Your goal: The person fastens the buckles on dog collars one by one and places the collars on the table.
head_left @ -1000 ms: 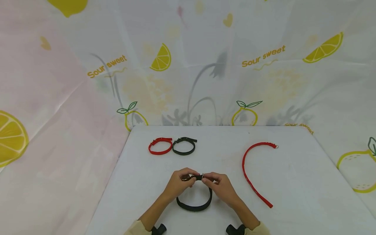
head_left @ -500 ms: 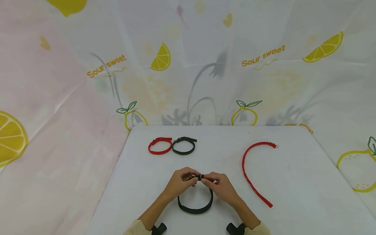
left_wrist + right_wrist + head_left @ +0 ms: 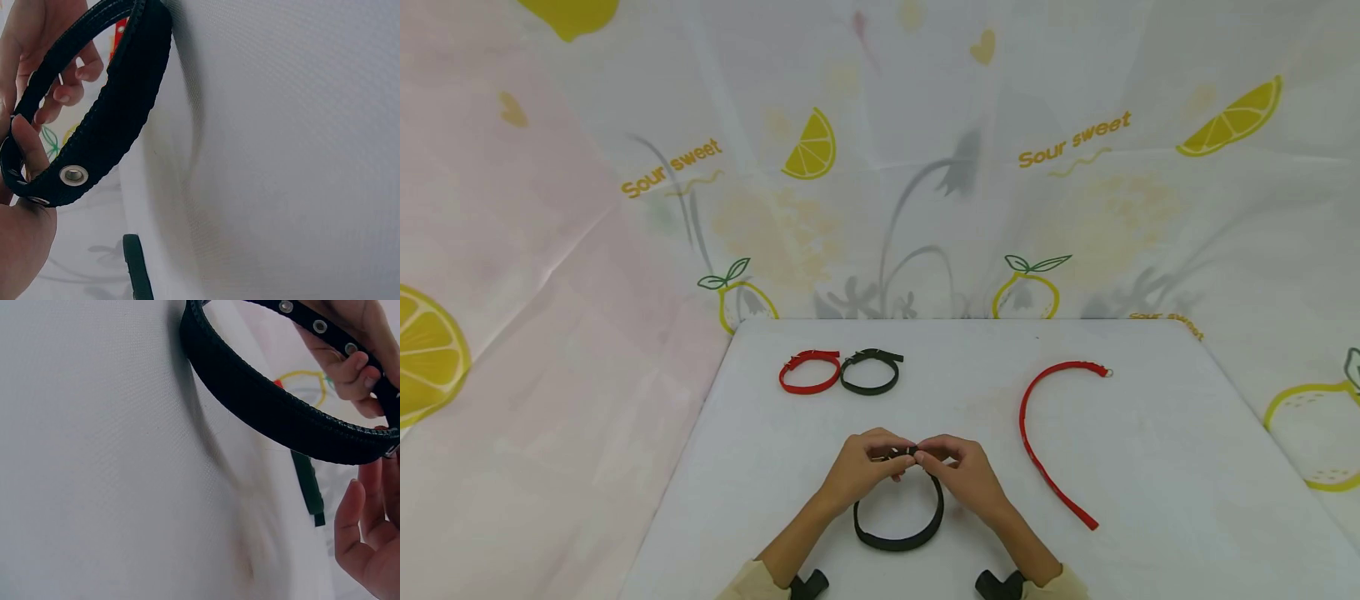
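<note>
A dark collar is bent into a loop, its lower edge on or just above the white tabletop. My left hand pinches one end of the strap at the top of the loop. Opposite it, my right hand pinches the other end, by the metal buckle, with both hands' fingertips almost meeting. In the left wrist view, a metal eyelet shows in the band near my left thumb. More metal eyelets line the strap in the right wrist view. The fingers partly hide the buckle.
Behind my hands, to the left, a red collar and a dark green collar lie buckled side by side. An unbuckled red collar curves across the right of the white table. A lemon-printed cloth hangs behind.
The collar's loop has shifted slightly toward me and right. My left hand has edged right, and the fingertips of both hands have come closer together around the buckle.
</note>
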Tool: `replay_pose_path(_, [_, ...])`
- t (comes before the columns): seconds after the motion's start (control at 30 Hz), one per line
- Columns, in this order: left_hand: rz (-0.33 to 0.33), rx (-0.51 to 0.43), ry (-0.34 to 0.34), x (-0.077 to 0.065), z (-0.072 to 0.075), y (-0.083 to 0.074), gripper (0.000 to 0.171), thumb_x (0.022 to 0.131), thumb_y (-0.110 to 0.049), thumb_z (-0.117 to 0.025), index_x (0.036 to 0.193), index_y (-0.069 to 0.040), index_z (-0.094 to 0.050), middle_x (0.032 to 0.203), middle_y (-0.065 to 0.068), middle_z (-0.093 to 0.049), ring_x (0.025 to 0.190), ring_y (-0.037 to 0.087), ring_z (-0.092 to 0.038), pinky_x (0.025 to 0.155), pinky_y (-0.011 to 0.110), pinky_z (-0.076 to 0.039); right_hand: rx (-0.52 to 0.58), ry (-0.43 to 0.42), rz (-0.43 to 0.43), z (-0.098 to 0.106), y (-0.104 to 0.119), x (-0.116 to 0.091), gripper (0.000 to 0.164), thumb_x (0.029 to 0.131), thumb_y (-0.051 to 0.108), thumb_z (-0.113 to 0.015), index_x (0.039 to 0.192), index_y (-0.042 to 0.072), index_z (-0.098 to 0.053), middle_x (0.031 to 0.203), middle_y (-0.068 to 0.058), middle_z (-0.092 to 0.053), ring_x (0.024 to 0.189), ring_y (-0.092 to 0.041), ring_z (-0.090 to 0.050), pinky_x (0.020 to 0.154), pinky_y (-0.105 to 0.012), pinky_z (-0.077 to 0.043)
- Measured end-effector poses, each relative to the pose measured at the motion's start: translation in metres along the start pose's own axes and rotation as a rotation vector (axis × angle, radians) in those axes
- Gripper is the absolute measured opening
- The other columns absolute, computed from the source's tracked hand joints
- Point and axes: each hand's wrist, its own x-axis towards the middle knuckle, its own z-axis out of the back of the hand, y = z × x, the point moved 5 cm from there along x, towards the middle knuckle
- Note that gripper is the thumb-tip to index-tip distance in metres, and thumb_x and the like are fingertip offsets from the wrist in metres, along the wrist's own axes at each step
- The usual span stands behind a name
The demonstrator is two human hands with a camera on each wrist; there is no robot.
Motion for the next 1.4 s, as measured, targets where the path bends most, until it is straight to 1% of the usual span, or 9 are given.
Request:
replay_pose_path(0.17, [-0.033, -0.001, -0.014, -0.001, 0.0, -0.011, 0.022, 0.078, -0.023, -0.065, 0.099, -0.014, -0.065, 0.089, 0.002, -0.06, 0.066, 0.017, -0.06, 0.06, 0.031, -0.051, 0.014, -0.069, -0.011, 0.001, 0.0, -0.001, 0.022, 0.077, 0.041, -0.062, 0.095, 0.03, -0.064, 0.087, 0.012, -0.063, 0.081, -0.008, -0.057, 0.066, -0.028, -0.048])
replay_pose_path(0.37, [-0.074, 0.019, -0.038, -0.003, 0.002, -0.031, 0.022, 0.077, -0.017, -0.066, 0.097, -0.007, -0.065, 0.089, 0.007, -0.061, 0.066, 0.02, -0.06, 0.057, 0.029, -0.051, 0.038, -0.127, 0.027, 0.003, 0.005, -0.002, 0.021, 0.075, 0.037, -0.065, 0.094, 0.028, -0.065, 0.085, 0.01, -0.062, 0.079, -0.01, -0.056, 0.064, -0.028, -0.049])
replay_pose_path(0.6, [-0.037, -0.012, -0.026, -0.003, 0.001, -0.033, 0.022, 0.077, -0.017, -0.067, 0.096, -0.005, -0.064, 0.09, 0.009, -0.061, 0.074, 0.02, -0.06, 0.06, 0.031, -0.052, 0.094, -0.146, 0.055, 0.006, 0.007, -0.002, 0.018, 0.074, 0.033, -0.068, 0.088, 0.023, -0.065, 0.079, 0.004, -0.062, 0.074, -0.014, -0.058, 0.061, -0.028, -0.051])
replay_pose_path(0.73, [-0.029, -0.011, -0.039, -0.003, 0.002, -0.034, 0.021, 0.077, -0.015, -0.067, 0.096, -0.005, -0.063, 0.091, 0.009, -0.06, 0.079, 0.019, -0.06, 0.063, 0.03, -0.052, 0.139, -0.167, 0.088, 0.01, 0.007, -0.001, 0.017, 0.075, 0.028, -0.069, 0.088, 0.018, -0.066, 0.08, 0.001, -0.063, 0.073, -0.017, -0.059, 0.06, -0.029, -0.052])
replay_pose_path(0.9, [-0.017, -0.012, -0.055, -0.004, 0.004, -0.035, 0.02, 0.077, -0.013, -0.066, 0.095, -0.005, -0.063, 0.091, 0.009, -0.06, 0.081, 0.02, -0.059, 0.065, 0.028, -0.051, 0.128, -0.206, 0.129, 0.017, 0.009, -0.001, 0.014, 0.073, 0.021, -0.07, 0.086, 0.016, -0.067, 0.078, 0.0, -0.064, 0.072, -0.017, -0.06, 0.062, -0.029, -0.052])
replay_pose_path(1.1, [-0.02, 0.026, -0.084, -0.006, 0.008, -0.033, 0.02, 0.077, -0.014, -0.066, 0.095, -0.007, -0.063, 0.09, 0.008, -0.06, 0.08, 0.02, -0.058, 0.071, 0.029, -0.05, 0.124, -0.223, 0.082, 0.028, 0.007, -0.002, 0.019, 0.073, 0.027, -0.07, 0.088, 0.015, -0.067, 0.079, 0.001, -0.065, 0.075, -0.016, -0.059, 0.067, -0.029, -0.051])
replay_pose_path(1.23, [-0.021, 0.035, -0.091, -0.008, 0.012, -0.03, 0.022, 0.077, -0.016, -0.066, 0.098, -0.008, -0.063, 0.092, 0.006, -0.06, 0.085, 0.019, -0.057, 0.077, 0.029, -0.048, 0.132, -0.258, 0.049, 0.037, -0.004, -0.002, 0.023, 0.073, 0.032, -0.069, 0.089, 0.016, -0.067, 0.081, 0.001, -0.065, 0.077, -0.017, -0.059, 0.069, -0.028, -0.05])
replay_pose_path(1.33, [-0.01, -0.003, -0.078, -0.009, 0.013, -0.028, 0.024, 0.078, -0.016, -0.066, 0.1, -0.007, -0.063, 0.095, 0.006, -0.059, 0.089, 0.019, -0.057, 0.078, 0.029, -0.048, 0.196, -0.286, 0.001, 0.042, -0.008, -0.002, 0.024, 0.073, 0.031, -0.069, 0.089, 0.014, -0.066, 0.084, -0.003, -0.064, 0.075, -0.021, -0.058, 0.067, -0.029, -0.051])
replay_pose_path(1.4, [0.003, -0.017, -0.076, -0.009, 0.014, -0.026, 0.026, 0.078, -0.016, -0.066, 0.102, -0.007, -0.063, 0.095, 0.006, -0.059, 0.09, 0.018, -0.056, 0.077, 0.027, -0.048, 0.277, -0.281, -0.032, 0.045, -0.006, -0.003, 0.027, 0.074, 0.029, -0.069, 0.091, 0.009, -0.064, 0.086, -0.009, -0.062, 0.073, -0.024, -0.058, 0.067, -0.03, -0.051])
